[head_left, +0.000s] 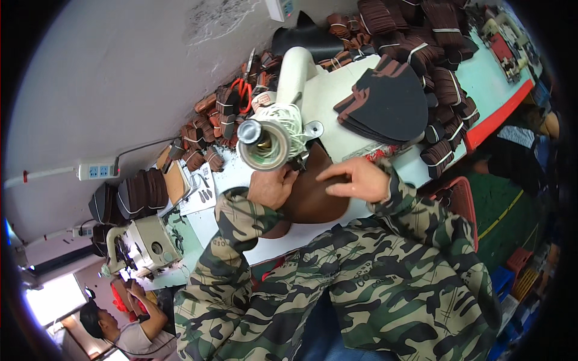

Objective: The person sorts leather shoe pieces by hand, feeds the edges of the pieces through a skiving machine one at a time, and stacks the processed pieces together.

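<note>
A brown leather piece (316, 195) lies on the white work table (337, 96) under the head of a white sewing machine (280, 129). My left hand (272, 188) grips the piece's left edge close to the machine's needle area. Flat on top of the piece, fingers together and pointing left, rests my right hand (356, 178). Both forearms wear camouflage sleeves. The needle itself is hidden behind the machine head.
A stack of dark cut pieces (382, 102) sits behind the machine. Banded bundles of brown pieces (436, 66) crowd the back. Orange-handled scissors (244, 90) lie at the far left. Another person (123, 322) works at a second sewing machine (144, 243). A red crate (460, 201) stands right.
</note>
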Motion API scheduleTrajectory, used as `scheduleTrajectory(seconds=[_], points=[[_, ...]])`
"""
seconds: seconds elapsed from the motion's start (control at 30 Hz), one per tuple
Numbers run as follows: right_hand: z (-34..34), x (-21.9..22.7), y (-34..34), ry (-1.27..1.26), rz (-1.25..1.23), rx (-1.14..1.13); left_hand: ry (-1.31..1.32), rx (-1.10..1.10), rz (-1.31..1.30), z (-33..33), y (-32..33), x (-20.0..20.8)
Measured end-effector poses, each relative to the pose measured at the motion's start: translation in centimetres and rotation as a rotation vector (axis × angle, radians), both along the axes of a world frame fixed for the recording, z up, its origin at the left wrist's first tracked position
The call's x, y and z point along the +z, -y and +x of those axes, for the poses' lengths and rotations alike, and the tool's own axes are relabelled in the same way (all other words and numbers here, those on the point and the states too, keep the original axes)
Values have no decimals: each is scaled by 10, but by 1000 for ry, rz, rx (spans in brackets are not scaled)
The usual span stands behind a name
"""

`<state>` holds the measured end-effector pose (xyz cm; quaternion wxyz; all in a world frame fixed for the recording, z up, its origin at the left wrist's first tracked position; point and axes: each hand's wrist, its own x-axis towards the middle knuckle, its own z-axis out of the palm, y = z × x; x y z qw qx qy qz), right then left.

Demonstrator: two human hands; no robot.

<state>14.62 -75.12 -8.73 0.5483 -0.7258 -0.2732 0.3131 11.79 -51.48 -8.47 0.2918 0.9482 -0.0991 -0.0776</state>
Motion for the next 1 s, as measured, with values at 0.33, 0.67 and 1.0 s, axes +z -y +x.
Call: scheduleTrajectory(seconds=[0.33, 0.67, 1.0], points=[[-32, 35, 11, 369, -93, -241, -1115, 175, -1007, -36, -21, 10], [-54, 53, -11, 414, -318, -106, -630, 389, -500, 6, -3, 7], [21, 108, 56, 1083, -134, -823, -55, 282, 455, -34, -79, -69]])
